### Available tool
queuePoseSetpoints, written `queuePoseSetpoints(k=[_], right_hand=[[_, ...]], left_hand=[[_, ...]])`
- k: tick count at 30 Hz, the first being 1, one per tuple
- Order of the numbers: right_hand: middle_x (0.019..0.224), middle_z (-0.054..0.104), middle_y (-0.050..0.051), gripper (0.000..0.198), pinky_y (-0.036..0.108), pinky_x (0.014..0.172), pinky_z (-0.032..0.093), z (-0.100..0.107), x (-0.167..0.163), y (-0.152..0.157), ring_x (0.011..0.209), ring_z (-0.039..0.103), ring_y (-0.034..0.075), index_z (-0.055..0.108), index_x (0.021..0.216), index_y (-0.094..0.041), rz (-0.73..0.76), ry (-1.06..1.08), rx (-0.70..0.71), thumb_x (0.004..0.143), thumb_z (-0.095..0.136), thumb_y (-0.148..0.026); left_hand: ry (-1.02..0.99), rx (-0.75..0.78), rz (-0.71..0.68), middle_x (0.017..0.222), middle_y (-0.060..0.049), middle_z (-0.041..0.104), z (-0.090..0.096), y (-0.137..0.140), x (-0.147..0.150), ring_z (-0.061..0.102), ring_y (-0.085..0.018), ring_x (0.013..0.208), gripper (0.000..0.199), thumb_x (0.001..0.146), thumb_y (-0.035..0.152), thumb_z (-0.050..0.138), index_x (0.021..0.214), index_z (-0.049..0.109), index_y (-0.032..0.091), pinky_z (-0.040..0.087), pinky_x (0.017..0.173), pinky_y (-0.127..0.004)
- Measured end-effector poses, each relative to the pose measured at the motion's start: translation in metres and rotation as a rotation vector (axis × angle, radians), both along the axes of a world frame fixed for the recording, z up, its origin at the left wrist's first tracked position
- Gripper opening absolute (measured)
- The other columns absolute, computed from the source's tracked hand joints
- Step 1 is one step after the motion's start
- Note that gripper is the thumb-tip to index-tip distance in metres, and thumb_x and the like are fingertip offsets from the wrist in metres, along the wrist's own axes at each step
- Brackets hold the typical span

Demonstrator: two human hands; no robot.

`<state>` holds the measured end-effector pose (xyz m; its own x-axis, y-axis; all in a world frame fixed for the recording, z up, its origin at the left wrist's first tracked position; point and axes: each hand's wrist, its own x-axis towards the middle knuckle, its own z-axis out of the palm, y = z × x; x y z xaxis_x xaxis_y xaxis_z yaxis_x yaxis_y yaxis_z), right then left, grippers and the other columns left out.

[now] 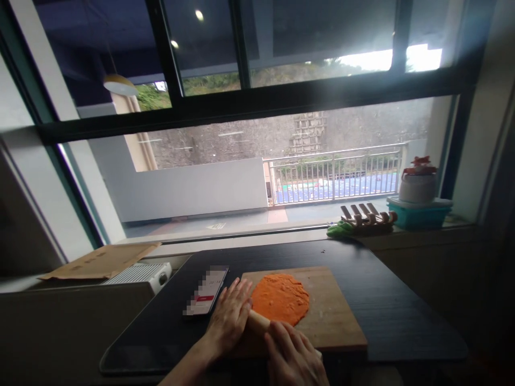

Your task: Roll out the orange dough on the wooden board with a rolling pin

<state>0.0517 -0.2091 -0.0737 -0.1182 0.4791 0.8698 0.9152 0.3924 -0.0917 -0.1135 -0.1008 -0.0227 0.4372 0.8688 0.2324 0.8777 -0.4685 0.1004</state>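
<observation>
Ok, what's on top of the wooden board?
Flat orange dough and a rolling pin at its near edge, under the left hand and right hand. The hands hide much of the pin and part of the wooden board; the dough covers what's beneath it.

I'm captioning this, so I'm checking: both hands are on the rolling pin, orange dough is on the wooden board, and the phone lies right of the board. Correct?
Wrong side: the head view shows the phone left of the wooden board, not right. The orange dough is on it, and the left hand and right hand are on the rolling pin.
</observation>
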Motion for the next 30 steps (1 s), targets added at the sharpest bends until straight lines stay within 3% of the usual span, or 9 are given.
queuePoseSetpoints(k=[3, 6, 12, 17, 22, 26, 30], right_hand=[[0.097, 0.066, 0.002, 0.026, 0.027, 0.076, 0.047, 0.024, 0.015, 0.004, 0.089, 0.062, 0.018, 0.059, 0.102, -0.026, 0.032, 0.007, -0.157, 0.085, 0.044, -0.012], [0.089, 0.064, 0.002, 0.019, 0.028, 0.077, 0.045, 0.039, 0.035, 0.018, 0.090, 0.060, 0.018, 0.058, 0.087, -0.025, -0.024, 0.053, -0.313, 0.088, 0.042, -0.015], [0.093, 0.066, 0.004, 0.019, 0.035, 0.086, 0.042, 0.028, 0.061, 0.044, 0.104, 0.056, 0.023, 0.060, 0.084, -0.024, -0.190, 0.077, -0.325, 0.090, 0.043, -0.021], [0.097, 0.068, 0.003, 0.019, 0.037, 0.089, 0.043, 0.014, 0.052, 0.036, 0.104, 0.058, 0.023, 0.061, 0.096, -0.025, -0.157, -0.012, -0.228, 0.086, 0.046, -0.019], [0.117, 0.064, 0.003, 0.042, 0.036, 0.096, 0.040, -0.004, 0.036, 0.019, 0.111, 0.057, 0.023, 0.051, 0.127, -0.027, -0.106, -0.075, -0.028, 0.085, 0.051, -0.023], [0.121, 0.063, 0.002, 0.033, 0.038, 0.106, 0.031, 0.010, 0.041, 0.028, 0.121, 0.049, 0.022, 0.057, 0.121, -0.029, -0.126, 0.061, -0.226, 0.089, 0.048, -0.028], [0.119, 0.063, 0.004, 0.035, 0.040, 0.105, 0.029, 0.044, 0.058, 0.069, 0.126, 0.043, 0.024, 0.064, 0.109, -0.027, -0.175, 0.121, -0.559, 0.096, 0.034, -0.036]], left_hand=[[0.025, -0.078, 0.035, 0.150, -0.005, 0.033, 0.010, 0.016, 0.021, 0.022, -0.020, 0.141, 0.052, 0.095, 0.033, 0.021, 0.143, 0.034, 0.020, 0.019, 0.114, -0.048], [0.035, -0.141, 0.045, 0.150, -0.004, 0.034, 0.021, 0.044, 0.056, 0.021, -0.019, 0.141, 0.054, 0.095, 0.039, 0.018, 0.144, 0.032, 0.021, 0.016, 0.114, -0.048], [0.013, -0.239, 0.043, 0.151, -0.007, 0.031, 0.025, 0.088, 0.106, 0.022, -0.024, 0.141, 0.060, 0.094, 0.049, 0.015, 0.144, 0.032, 0.019, 0.018, 0.112, -0.051], [-0.006, -0.197, 0.021, 0.148, -0.004, 0.037, 0.023, 0.074, 0.090, 0.025, -0.022, 0.140, 0.056, 0.094, 0.045, 0.015, 0.141, 0.037, 0.022, 0.019, 0.112, -0.048], [-0.008, -0.090, -0.012, 0.144, -0.004, 0.045, 0.017, 0.029, 0.042, 0.030, -0.020, 0.138, 0.052, 0.094, 0.042, 0.020, 0.136, 0.045, 0.024, 0.018, 0.113, -0.047], [0.034, -0.059, -0.016, 0.146, -0.004, 0.041, 0.017, 0.014, 0.031, 0.027, -0.021, 0.139, 0.053, 0.094, 0.043, 0.021, 0.139, 0.042, 0.023, 0.018, 0.113, -0.047], [0.047, -0.131, 0.046, 0.147, -0.006, 0.039, 0.022, 0.037, 0.048, 0.026, -0.023, 0.139, 0.059, 0.093, 0.047, 0.019, 0.141, 0.038, 0.020, 0.019, 0.112, -0.050]])
